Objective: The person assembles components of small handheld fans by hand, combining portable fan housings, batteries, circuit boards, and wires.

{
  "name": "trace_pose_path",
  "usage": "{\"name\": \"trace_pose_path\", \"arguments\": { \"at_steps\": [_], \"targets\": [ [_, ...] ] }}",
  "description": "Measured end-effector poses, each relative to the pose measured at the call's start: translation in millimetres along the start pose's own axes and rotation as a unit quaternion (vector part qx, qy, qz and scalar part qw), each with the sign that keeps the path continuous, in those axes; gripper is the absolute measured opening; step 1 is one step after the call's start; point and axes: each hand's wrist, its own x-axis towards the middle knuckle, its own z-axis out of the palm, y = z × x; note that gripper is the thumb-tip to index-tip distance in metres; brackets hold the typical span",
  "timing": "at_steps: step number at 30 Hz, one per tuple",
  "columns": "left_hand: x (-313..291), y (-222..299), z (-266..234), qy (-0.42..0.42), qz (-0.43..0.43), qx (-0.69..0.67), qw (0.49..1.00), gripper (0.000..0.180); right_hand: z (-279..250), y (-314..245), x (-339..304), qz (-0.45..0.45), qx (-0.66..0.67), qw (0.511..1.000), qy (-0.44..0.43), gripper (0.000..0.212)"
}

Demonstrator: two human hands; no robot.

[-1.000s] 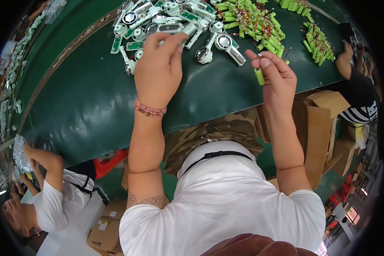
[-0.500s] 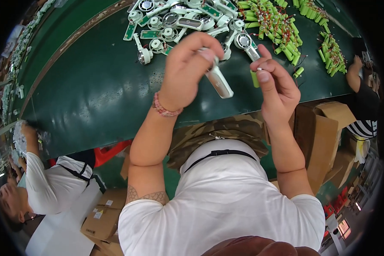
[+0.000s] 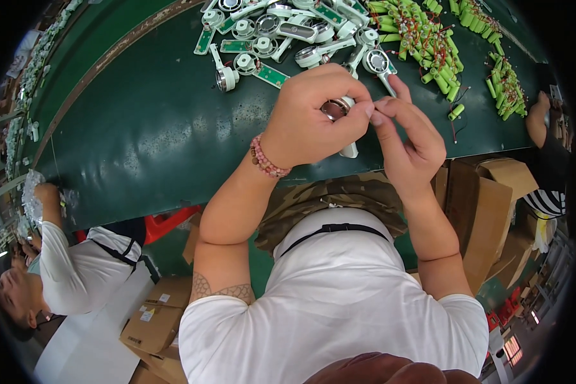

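Note:
My left hand (image 3: 313,118) is closed around a small white handheld fan (image 3: 350,151). Its round silver part shows between my thumb and fingers, and the handle end sticks out below. Fingertip to fingertip with it, my right hand (image 3: 416,144) is pinched shut just to the right of the fan. Whatever lies between those right fingers is too small or hidden to make out. Beyond my hands is a heap of white fan units (image 3: 291,32), several with green circuit boards (image 3: 272,75). To its right lies a pile of green battery cells (image 3: 429,54) with red wires.
The dark green table (image 3: 141,153) ends in a near edge close to my waist. A single green cell (image 3: 456,112) lies apart near my right hand. Cardboard boxes (image 3: 480,211) stand below at the right. Another person (image 3: 77,275) works at the left.
My hands have come together. The left moved right with the fan, which turned so its round part shows. The green cell and white connector seen at my right hand are now hidden.

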Motion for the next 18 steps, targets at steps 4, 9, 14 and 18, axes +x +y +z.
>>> {"name": "trace_pose_path", "arguments": {
  "at_steps": [4, 9, 14, 18],
  "targets": [
    [-1, -1, -1, -0.013, -0.001, 0.004, 1.0, 0.008, -3, -11, -6, 0.333, 0.261, 0.906, 0.016, 0.011],
    [0, -5, 2, -0.016, 0.035, 0.056, 0.998, 0.011, -12, 3, -7, 0.416, 0.346, 0.84, -0.043, 0.021],
    [1, -4, 1, -0.018, 0.122, 0.192, 0.974, 0.012, -9, 1, -7, 0.482, 0.363, 0.797, -0.014, 0.021],
    [2, -7, -1, -0.005, 0.113, 0.117, 0.987, 0.016, -6, -6, -5, 0.448, 0.312, 0.838, 0.004, 0.015]
  ]
}}
